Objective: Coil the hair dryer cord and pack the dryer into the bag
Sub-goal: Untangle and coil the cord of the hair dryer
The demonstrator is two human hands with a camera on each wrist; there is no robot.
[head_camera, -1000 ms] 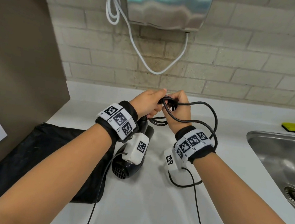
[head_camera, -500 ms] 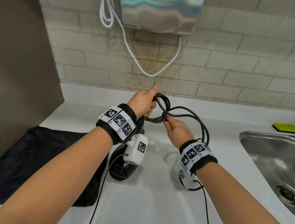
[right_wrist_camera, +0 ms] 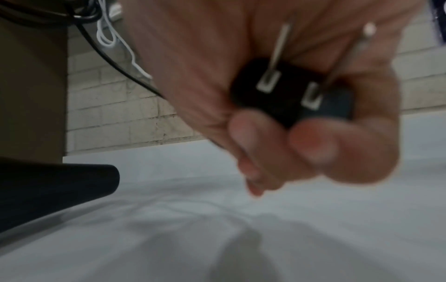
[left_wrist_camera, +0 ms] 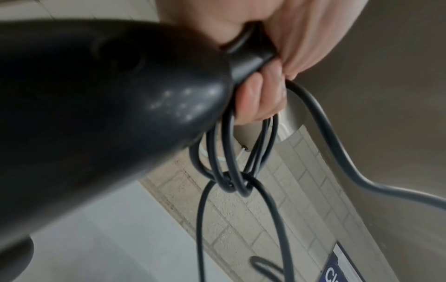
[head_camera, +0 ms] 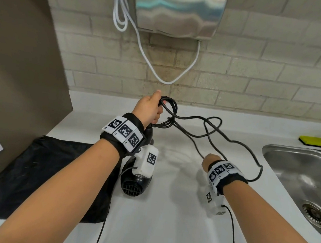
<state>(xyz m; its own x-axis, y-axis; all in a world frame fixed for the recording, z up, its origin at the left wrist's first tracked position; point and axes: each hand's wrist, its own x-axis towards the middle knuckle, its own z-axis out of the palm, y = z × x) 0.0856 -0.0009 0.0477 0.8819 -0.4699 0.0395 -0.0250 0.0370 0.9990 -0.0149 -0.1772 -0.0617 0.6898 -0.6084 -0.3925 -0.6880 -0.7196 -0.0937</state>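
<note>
Coiling is partway done, judging by how things lie. The left hand (head_camera: 149,108) grips the dryer (head_camera: 136,180) by its handle w/ several loops of the cord (head_camera: 196,118) bunched under the curled fingers (left_wrist_camera: 255,99); approx. three or four loops hang there in the left wrist view, exact count unclear. The dryer's body hangs below that hand, over the near-centre counter (head_camera: 163,231), just right of the bag.

The right hand (head_camera: 209,162) is lower and to the right, fingers (right_wrist_camera: 311,145) and thumb curled round the plug (right_wrist_camera: 289,95), two flat prongs pointing back at the wrist. Between the hands a long slack run of cord is uncoiled, sagging in wide bends toward the far right.

Left to do, by this view: wind the slack, tuck the plug, then pack. The bag (head_camera: 36,171) lies flat at near left, nothing in it yet as far as can be seen; its opening isn't visible.

Count: 1 dryer, 1 cord, 1 plug, 1 bag, 2 hands. Also 1 sink (head_camera: 299,177), 1 sponge (head_camera: 315,141), 1 wall hand dryer (head_camera: 178,9).
</note>
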